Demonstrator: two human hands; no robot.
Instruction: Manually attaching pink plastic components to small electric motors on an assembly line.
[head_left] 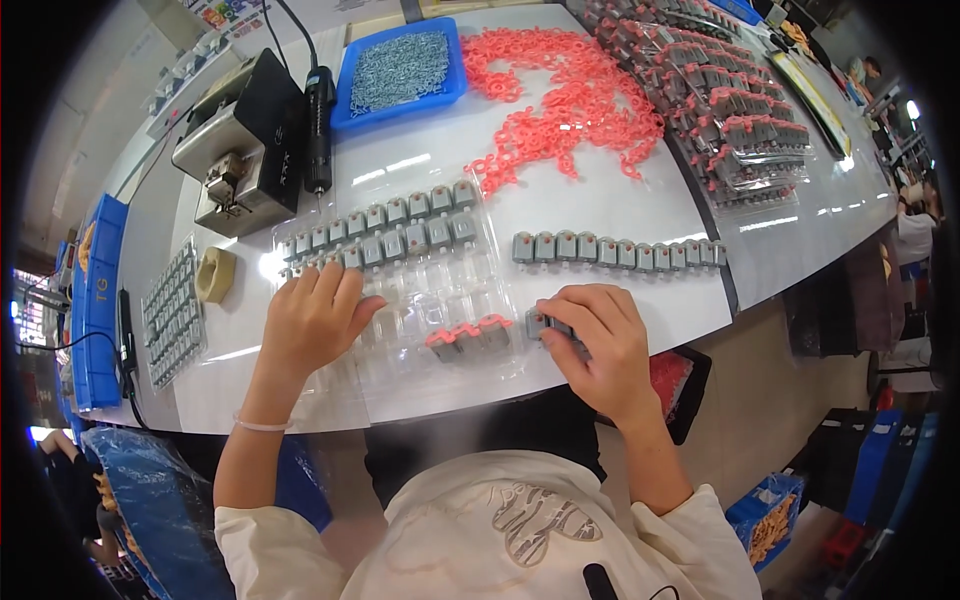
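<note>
Small grey blocks (566, 247), boxy, each with a short pale nub and many with a reddish spot. About twelve form one row on the table (610, 205) beyond the right hand (606, 348) — its thumb and fingers closed on at least one more, just beside a clear tray (400, 290). The tray carries two rows of blocks and about three pink-topped blocks (468, 340), between the hands. The left hand (313, 318), fingers bent, covers the nearer row's left end — grip cannot be told.

Housings (416, 237) in tray (430, 282), housing row (586, 249) right, parts bin (400, 114) behind
</note>
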